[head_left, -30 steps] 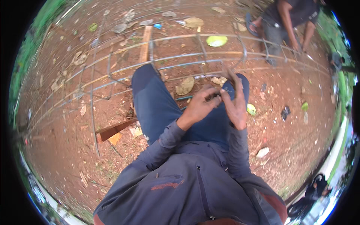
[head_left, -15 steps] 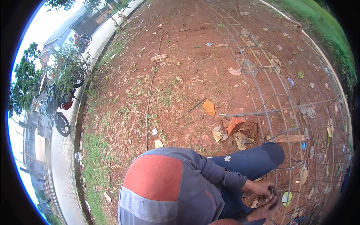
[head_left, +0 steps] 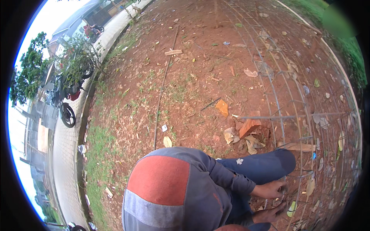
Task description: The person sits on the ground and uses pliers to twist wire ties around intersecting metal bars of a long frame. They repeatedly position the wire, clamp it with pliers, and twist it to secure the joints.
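Note:
My left hand (head_left: 271, 189) reaches out of a grey sleeve, just below my bent knee in dark blue trousers (head_left: 266, 166). Its fingers are curled together beside the steel rebar cage (head_left: 280, 129); whatever they pinch is too small to make out. Slightly lower, my right hand (head_left: 268, 215) lies close to the same bars, its fingers stretched out and slightly apart. Nothing shows clearly in it. Beside its fingertips lies a yellow-green leaf (head_left: 292, 209). A long brown leaf (head_left: 310, 186) rests among the bars to the right.
A broken orange brick (head_left: 249, 128) sits by dry leaves, with an orange shard (head_left: 222, 107) farther off. One long thin rod (head_left: 161, 96) lies across the red soil, a short wood piece (head_left: 173, 52) over it. Motorcycles (head_left: 68, 113) stand on the paved path (head_left: 65, 165) at left.
My hands have drawn apart from each other, with a gap now between their fingers. The whole view has shifted slightly, so ground and cage appear farther right.

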A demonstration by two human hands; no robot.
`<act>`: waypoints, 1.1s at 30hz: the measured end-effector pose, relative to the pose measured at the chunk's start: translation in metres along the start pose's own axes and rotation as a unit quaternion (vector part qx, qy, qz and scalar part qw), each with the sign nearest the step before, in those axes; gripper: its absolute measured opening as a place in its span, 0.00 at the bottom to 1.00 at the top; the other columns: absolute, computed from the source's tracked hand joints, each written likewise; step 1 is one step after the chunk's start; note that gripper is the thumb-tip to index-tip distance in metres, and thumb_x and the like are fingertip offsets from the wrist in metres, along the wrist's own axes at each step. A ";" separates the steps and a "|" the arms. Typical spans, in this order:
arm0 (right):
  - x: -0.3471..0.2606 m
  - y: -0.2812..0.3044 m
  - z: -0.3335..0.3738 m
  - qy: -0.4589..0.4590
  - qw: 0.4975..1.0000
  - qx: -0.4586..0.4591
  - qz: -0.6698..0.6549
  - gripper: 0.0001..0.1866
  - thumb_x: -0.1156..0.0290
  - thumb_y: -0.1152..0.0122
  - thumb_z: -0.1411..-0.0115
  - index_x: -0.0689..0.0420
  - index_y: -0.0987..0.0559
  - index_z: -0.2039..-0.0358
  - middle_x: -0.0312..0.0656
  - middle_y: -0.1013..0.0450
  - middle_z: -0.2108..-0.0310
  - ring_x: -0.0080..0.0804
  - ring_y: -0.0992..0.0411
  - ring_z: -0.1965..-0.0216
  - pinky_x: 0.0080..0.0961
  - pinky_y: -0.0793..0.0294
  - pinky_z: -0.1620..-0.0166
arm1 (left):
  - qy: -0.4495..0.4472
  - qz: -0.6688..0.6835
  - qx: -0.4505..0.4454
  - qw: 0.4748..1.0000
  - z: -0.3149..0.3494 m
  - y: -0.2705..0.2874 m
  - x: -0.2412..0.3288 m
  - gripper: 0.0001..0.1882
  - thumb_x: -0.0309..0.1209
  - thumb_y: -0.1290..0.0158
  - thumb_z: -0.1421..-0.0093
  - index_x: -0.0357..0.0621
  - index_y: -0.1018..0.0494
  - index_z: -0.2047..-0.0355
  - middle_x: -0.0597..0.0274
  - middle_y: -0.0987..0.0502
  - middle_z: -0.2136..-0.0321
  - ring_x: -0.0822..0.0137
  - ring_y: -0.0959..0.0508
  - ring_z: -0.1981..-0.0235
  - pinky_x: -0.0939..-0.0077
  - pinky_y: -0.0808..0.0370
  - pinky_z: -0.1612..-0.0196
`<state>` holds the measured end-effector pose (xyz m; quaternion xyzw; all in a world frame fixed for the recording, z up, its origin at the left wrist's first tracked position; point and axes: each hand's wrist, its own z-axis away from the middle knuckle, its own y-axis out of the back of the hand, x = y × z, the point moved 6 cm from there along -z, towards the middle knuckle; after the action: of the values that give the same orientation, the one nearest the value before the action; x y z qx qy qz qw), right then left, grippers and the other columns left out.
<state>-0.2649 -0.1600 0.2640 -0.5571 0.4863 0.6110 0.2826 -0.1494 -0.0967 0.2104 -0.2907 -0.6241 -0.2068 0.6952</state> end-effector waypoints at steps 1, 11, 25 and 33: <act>0.005 0.001 0.003 -0.029 0.999 0.010 -0.027 0.23 0.59 0.45 0.26 0.68 0.25 0.43 0.52 0.26 0.43 0.40 0.27 0.43 0.36 0.25 0.42 | 0.053 0.013 -0.035 0.998 0.003 0.001 -0.001 0.22 0.30 0.41 0.41 0.37 0.30 0.47 0.59 0.23 0.64 0.65 0.21 0.64 0.68 0.24 0.63; 0.026 0.033 -0.017 -0.050 0.941 0.142 -0.303 0.14 0.71 0.44 0.27 0.66 0.25 0.47 0.50 0.26 0.45 0.36 0.26 0.46 0.32 0.26 0.42 | 0.298 0.268 -0.239 0.884 -0.001 -0.025 0.027 0.31 0.33 0.40 0.34 0.33 0.37 0.36 0.58 0.22 0.57 0.68 0.20 0.60 0.72 0.22 0.63; 0.053 0.088 0.045 -0.004 0.959 0.204 -0.196 0.08 0.77 0.40 0.33 0.63 0.20 0.55 0.44 0.23 0.48 0.33 0.26 0.46 0.29 0.26 0.45 | 0.350 0.108 -0.292 0.884 0.036 -0.060 0.006 0.22 0.32 0.40 0.34 0.33 0.28 0.43 0.59 0.21 0.66 0.72 0.21 0.73 0.76 0.26 0.72; 0.022 0.095 0.036 0.069 0.975 0.196 -0.083 0.07 0.81 0.40 0.36 0.64 0.20 0.58 0.44 0.22 0.49 0.33 0.24 0.48 0.29 0.24 0.46 | 0.139 -0.201 -0.357 0.901 0.022 -0.070 0.039 0.27 0.34 0.35 0.40 0.33 0.25 0.43 0.62 0.20 0.67 0.75 0.25 0.72 0.75 0.26 0.67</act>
<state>-0.3682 -0.1668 0.2661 -0.5701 0.5668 0.4385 0.4018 -0.2058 -0.1310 0.2607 -0.3562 -0.4503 -0.5897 0.5680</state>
